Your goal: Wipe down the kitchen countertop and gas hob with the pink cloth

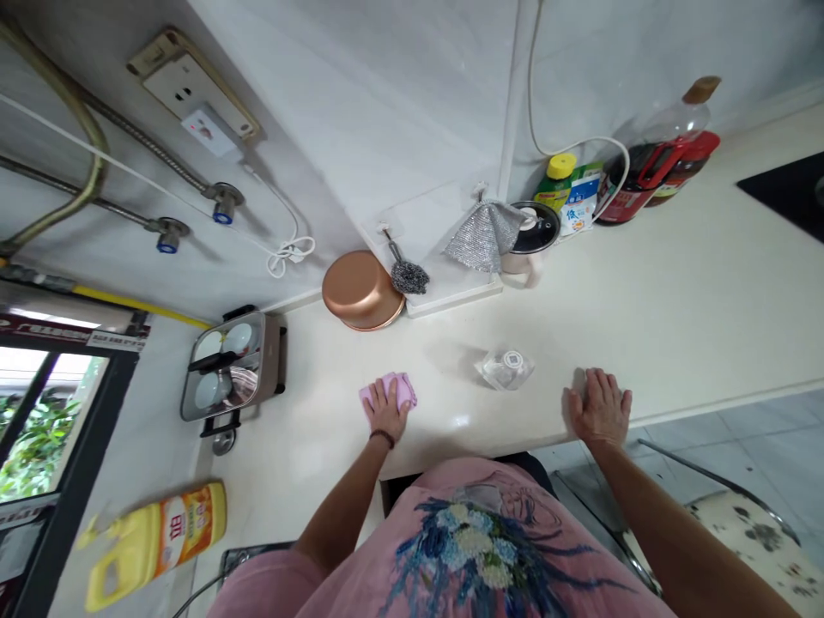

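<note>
My left hand presses a folded pink cloth against the white countertop, fingers over its top and thumb at its edge. To the right, my right hand lies flat and open near the counter's front edge, holding nothing. Between my hands, nearer the right one, sits a small clear faceted container with a round white label on top. Behind the cloth, a copper-coloured pot rests upside down against the wall.
A steel-wool scrubber and silver mesh cloth hang on the wall. A lidded pot and dark sauce bottles stand at back right. Left are a grey cooker holding dishes and a yellow detergent jug.
</note>
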`<control>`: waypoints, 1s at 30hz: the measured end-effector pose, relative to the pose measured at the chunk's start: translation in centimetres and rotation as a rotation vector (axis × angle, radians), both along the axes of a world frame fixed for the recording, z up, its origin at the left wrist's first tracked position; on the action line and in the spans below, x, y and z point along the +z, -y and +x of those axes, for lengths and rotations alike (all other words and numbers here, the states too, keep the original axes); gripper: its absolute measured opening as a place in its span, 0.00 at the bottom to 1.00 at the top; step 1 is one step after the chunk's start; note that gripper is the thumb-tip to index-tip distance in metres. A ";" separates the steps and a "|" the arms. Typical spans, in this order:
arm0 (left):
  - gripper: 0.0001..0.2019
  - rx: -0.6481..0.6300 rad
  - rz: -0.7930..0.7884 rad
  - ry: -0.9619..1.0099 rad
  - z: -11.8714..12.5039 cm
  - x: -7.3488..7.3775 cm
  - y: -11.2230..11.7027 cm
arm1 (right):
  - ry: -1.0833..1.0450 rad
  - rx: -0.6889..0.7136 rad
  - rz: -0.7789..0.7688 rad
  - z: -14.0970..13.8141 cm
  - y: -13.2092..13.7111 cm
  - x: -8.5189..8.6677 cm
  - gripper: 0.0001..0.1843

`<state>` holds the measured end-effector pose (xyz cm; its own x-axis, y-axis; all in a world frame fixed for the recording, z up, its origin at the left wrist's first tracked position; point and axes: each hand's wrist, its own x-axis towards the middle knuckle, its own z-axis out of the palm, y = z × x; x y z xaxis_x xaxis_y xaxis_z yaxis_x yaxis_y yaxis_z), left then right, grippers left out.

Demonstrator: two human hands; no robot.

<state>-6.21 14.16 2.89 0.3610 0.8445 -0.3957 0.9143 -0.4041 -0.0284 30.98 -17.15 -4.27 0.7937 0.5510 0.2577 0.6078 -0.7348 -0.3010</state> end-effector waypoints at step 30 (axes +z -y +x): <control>0.39 0.009 -0.032 0.124 12.8 0.4 -5.4 | -0.032 -0.020 -0.015 0.2 0.0 -0.5 0.35</control>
